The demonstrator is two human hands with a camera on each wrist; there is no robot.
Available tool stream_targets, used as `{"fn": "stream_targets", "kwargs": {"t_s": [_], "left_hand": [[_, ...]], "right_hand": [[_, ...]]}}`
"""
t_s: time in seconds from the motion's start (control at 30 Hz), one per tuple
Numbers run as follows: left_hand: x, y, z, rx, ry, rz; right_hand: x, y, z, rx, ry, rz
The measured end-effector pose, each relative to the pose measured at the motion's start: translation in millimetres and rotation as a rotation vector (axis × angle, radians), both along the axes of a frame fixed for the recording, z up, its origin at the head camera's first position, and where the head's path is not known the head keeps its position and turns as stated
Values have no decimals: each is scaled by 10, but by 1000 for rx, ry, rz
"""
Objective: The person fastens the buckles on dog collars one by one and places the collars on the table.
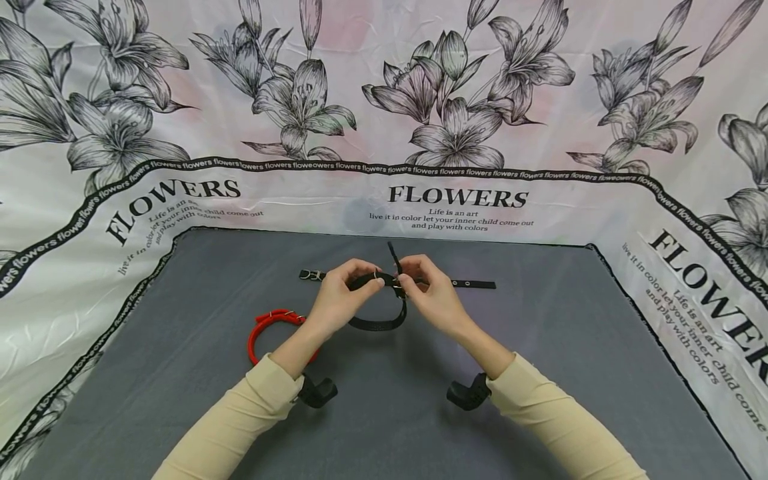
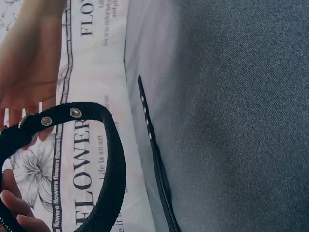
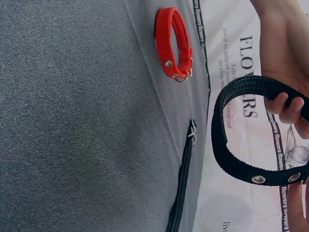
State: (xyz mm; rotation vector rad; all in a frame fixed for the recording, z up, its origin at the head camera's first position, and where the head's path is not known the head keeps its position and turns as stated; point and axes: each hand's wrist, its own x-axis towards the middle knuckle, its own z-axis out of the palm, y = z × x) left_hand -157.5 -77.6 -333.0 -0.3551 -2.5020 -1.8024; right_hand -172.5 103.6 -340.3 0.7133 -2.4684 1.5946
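A black collar [image 1: 379, 325] with metal eyelets is held up between both hands, bent into a loop. My left hand [image 1: 336, 297] pinches its left part between thumb and fingers. On the other side, my right hand [image 1: 438, 297] pinches the strap beside the metal buckle, and the strap's free end sticks up past the fingertips. Both wrist views show the loop hanging toward the camera, with eyelets along the band; the buckle is largely hidden by fingers. A second black collar [image 1: 477, 285] lies stretched straight on the table just behind the hands.
A red collar [image 3: 165, 43], closed into a ring with a metal buckle, lies left of the hands, partly behind the left forearm in the head view. Grey cloth [image 1: 384, 413] covers the table, bordered by a white flower-printed sheet [image 1: 336, 207].
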Motion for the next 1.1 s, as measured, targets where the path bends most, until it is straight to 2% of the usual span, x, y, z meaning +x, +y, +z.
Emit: {"fn": "stream_targets", "kwargs": {"t_s": [0.23,0.47,0.7,0.93,1.1], "left_hand": [[-17,13,2,89,13,-4],[-4,15,20,97,22,2],[-22,11,-14,80,-4,-8],[-203,14,-325,12,-46,-23],[-218,25,-376,-7,-39,-41]], "right_hand": [[4,-8,30,74,70,27],[0,27,43,69,-26,51],[7,38,23,96,-9,21],[25,39,58,57,59,-24],[18,25,83,44,96,-6]]}}
